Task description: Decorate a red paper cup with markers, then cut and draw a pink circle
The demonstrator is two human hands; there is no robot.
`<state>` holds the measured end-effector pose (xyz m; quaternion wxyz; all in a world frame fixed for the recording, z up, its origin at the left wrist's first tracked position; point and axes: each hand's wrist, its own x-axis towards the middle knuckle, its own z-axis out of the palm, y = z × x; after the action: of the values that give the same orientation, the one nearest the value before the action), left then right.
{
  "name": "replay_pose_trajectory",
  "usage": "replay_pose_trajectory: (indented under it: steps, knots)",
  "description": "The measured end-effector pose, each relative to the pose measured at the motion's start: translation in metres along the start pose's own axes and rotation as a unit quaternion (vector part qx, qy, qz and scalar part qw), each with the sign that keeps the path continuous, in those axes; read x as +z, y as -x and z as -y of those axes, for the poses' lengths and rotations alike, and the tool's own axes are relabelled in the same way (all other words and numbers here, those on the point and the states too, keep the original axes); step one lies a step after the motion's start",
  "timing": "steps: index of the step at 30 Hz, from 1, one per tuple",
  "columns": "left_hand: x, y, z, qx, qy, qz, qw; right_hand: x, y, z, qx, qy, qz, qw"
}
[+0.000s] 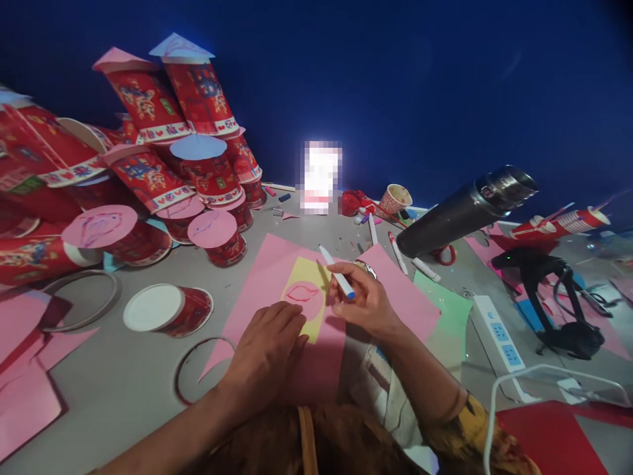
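My right hand (363, 297) is closed around a white marker (336, 272) with a blue end, held slanted above the paper. Below it lies a pink paper circle (307, 293) with a red outline drawn on it, on top of a yellow paper piece (312, 331). Both rest on a large pink sheet (260, 270). My left hand (271, 343) lies flat with its fingers spread a little, over the lower left edge of the circle and the yellow piece, and holds nothing. Part of the circle is hidden under its fingertips.
Stacked red paper cups (148, 105) with paper tops stand at the left. A cup (195, 309) lies nearer, beside a ring (180, 376). Toward the right are a dark cylinder (455, 214), green paper (448, 316), a power strip (499, 340) and a black stand (539, 290).
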<state>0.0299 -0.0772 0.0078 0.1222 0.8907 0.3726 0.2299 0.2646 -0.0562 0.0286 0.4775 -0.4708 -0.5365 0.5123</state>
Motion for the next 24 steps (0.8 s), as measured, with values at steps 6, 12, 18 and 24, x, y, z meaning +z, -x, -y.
replay_pose_trajectory:
  steps: [6,12,18,24]
  knots:
    - [-0.003,-0.001,-0.003,-0.009,-0.005,0.011,1.000,0.026,0.003,-0.013,-0.012,0.007,-0.042,0.999]
    - [-0.005,-0.002,-0.007,-0.033,0.005,0.033,0.999,0.035,0.001,-0.023,-0.012,0.123,-0.116,0.986]
    - [-0.004,-0.002,-0.008,-0.047,0.008,0.046,0.998,0.039,0.004,-0.031,-0.034,0.174,-0.070,0.982]
    - [-0.004,-0.002,-0.009,-0.046,0.003,0.039,0.998,0.039,0.003,-0.028,-0.080,0.229,-0.064,0.968]
